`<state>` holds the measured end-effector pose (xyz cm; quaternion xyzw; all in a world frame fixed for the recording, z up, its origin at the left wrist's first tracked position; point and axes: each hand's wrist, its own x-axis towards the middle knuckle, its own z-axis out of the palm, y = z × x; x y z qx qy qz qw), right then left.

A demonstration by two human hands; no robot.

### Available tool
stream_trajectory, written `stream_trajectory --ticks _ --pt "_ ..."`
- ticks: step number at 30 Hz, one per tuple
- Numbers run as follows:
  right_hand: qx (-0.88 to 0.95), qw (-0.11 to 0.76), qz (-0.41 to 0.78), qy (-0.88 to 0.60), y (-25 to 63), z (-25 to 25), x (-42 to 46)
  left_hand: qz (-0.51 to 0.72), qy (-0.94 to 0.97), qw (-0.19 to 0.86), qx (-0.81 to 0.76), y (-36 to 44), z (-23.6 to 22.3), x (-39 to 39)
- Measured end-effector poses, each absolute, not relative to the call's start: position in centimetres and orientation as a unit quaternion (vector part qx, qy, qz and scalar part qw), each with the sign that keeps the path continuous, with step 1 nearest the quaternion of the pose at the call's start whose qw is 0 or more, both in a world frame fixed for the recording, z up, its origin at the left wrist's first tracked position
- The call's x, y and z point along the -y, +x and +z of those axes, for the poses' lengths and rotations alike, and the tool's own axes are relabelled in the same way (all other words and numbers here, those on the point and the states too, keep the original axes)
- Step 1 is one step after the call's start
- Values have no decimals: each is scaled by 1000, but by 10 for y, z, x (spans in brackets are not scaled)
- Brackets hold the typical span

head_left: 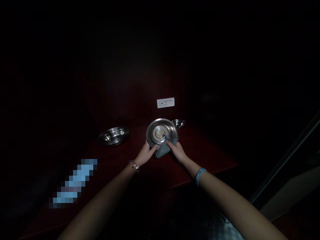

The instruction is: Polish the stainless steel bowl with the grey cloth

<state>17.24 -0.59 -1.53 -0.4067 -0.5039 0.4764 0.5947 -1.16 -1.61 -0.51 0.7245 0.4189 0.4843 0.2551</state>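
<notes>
A shiny steel bowl (pixel 160 132) is held up over the dark red table, tilted so its inside faces me. My left hand (pixel 146 154) grips the lower left rim, thumb on the inner side and fingers behind. At the lower right, my right hand (pixel 178 150) pinches a grey cloth (pixel 163 150) against the rim, its thumb on top of the cloth. One corner of the cloth reaches into the bowl, and the rest hangs below the edge. The fingers behind the bowl are hidden.
On the left of the table (pixel 200 150) sits a stack of steel bowls (pixel 114 136). Behind the held bowl is a smaller steel bowl (pixel 180 123), partly covered. A white socket plate (pixel 165 102) is on the back wall. A blurred-out bluish shape (pixel 75 183) lies at the left.
</notes>
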Motion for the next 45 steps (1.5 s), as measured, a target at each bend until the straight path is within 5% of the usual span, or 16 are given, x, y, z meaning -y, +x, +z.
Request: stream_trajectory --ticks 45 --pt "548 567 425 -445 175 -18 3 541 629 351 -434 -21 8 14"
